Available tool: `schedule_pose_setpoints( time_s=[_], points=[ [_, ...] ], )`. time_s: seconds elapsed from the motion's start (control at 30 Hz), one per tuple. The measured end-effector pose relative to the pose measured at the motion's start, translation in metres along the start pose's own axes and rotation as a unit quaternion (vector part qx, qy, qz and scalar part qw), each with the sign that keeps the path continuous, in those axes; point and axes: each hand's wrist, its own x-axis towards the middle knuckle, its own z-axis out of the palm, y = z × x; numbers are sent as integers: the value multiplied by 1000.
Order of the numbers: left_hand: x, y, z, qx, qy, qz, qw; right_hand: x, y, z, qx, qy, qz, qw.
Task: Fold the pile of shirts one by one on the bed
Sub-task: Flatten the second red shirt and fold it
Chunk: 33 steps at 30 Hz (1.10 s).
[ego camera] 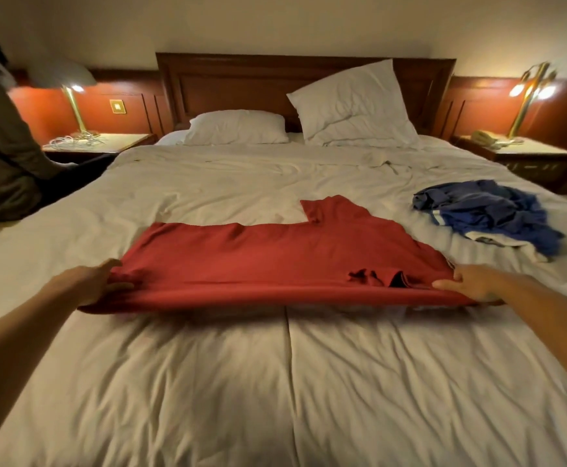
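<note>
The red shirt [258, 257] lies across the middle of the bed [275, 382], mid-fold by my judgement. The left hand [89, 281] and right hand [470, 284] each have a closed grip pinching one end of its raised near edge. Next, both ends should travel level toward the bed's head. The blue pile [487, 210] waits on the bed's right side.

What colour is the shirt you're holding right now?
Red shirt, plain with no pattern, clearest in the head view.
</note>
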Motion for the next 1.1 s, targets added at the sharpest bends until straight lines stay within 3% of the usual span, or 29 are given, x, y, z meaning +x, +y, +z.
schedule_pose_setpoints(
  time_s=[0.07, 0.1, 0.17, 0.23, 0.27, 0.37, 0.5, 0.63, 0.77, 0.9, 1.1],
  points=[
    [-29, -2, 10, -11, -38, -16, 999, -11, -3, 13, -10, -29, 14, 999],
    [-40, 0, 19, -18, -21, -31, 999, -15, -8, 22, -1, -8, 17, 1000],
    [-58, 9, 37, -10, 35, -50, 998, -26, -30, 41, 1, 112, 4, 994],
    [-63, 16, 48, -41, 131, -15, 990, -39, -67, 57, 10, 233, -65, 970],
    [-61, 19, 51, -67, 170, 11, 983, -45, -89, 62, 36, 255, -112, 960],
    [-44, 23, 69, -64, 225, 99, 967, -48, -150, 82, 87, 209, -232, 946],
    [-29, 25, 72, -86, 266, 150, 948, -37, -201, 92, 89, 188, -266, 941],
    [-18, 21, 67, -100, 244, 146, 954, -19, -216, 88, 120, 138, -266, 947],
    [-1, 15, 63, -78, 218, 111, 966, 2, -217, 83, 147, 167, -261, 939],
    [7, 15, 67, -31, 169, 93, 981, 10, -221, 86, 101, 170, -265, 944],
    [4, 19, 66, -25, 157, 77, 984, 13, -219, 90, 110, 200, -257, 939]
  ],
)
